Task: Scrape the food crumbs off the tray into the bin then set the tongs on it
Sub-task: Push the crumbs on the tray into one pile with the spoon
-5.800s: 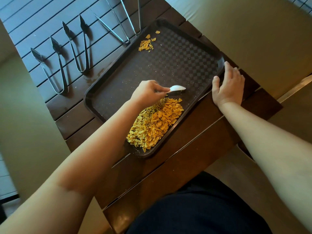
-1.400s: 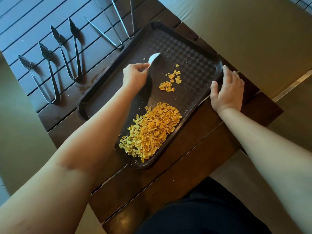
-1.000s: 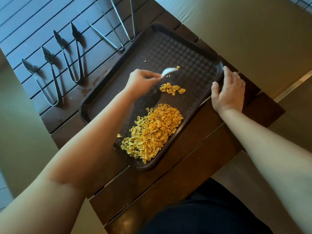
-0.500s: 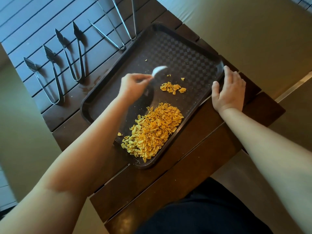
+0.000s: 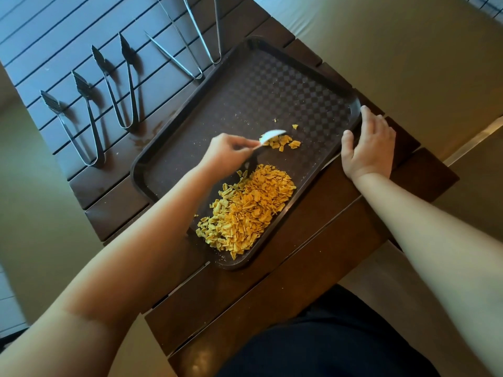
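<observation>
A dark brown tray (image 5: 272, 85) lies on a slatted wooden table. A big heap of yellow-orange crumbs (image 5: 247, 210) fills its near corner, and a small cluster (image 5: 283, 142) lies just beyond it. My left hand (image 5: 228, 153) grips a white scraper (image 5: 272, 135) whose blade touches the small cluster. My right hand (image 5: 367, 148) presses on the tray's right rim. Two dark tongs (image 5: 81, 123) (image 5: 119, 85) and two thin metal tongs (image 5: 190, 36) lie on the table left of and beyond the tray. No bin is in view.
The table (image 5: 313, 254) ends close on my side and at the left, with floor beyond. My dark clothing (image 5: 326, 349) fills the bottom middle. A beige surface (image 5: 394, 50) lies to the right of the table.
My left hand has swept the scraper to the right and toward me, back onto the small crumb cluster. The far-corner crumbs now lie mid-tray. My right hand stays on the rim.
</observation>
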Demonstrator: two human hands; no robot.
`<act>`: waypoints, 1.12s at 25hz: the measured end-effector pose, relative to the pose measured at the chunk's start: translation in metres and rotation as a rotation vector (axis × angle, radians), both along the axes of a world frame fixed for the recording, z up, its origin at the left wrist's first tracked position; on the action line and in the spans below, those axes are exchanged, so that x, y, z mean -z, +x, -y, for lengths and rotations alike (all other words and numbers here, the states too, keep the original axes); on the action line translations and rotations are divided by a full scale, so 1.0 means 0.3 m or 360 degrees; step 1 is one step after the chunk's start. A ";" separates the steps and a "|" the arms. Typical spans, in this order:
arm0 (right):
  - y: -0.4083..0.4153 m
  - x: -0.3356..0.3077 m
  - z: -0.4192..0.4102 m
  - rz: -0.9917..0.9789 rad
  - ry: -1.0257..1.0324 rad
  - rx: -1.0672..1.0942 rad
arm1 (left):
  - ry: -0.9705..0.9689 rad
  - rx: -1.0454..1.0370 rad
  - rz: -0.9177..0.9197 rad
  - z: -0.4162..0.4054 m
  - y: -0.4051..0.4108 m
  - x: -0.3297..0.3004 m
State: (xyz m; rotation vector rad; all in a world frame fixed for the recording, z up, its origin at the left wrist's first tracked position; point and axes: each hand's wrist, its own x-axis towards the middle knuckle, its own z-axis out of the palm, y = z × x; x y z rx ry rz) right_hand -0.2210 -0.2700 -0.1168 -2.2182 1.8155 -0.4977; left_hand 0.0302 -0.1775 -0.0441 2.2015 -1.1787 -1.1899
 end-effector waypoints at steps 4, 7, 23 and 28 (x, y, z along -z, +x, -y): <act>0.001 -0.001 -0.002 0.0001 0.0002 0.0008 | -0.0215 -0.0167 0.0040 0.032 -0.005 -0.005; 0.001 -0.004 -0.001 -0.0003 0.0007 0.0013 | -0.0219 -0.0224 0.0115 0.068 -0.003 -0.005; 0.001 -0.002 0.002 -0.0016 0.0009 0.0020 | -0.0204 0.0340 0.0272 0.079 -0.047 -0.004; 0.002 -0.004 0.000 -0.0011 0.0010 0.0010 | -0.0279 0.0303 0.0308 0.061 -0.033 -0.005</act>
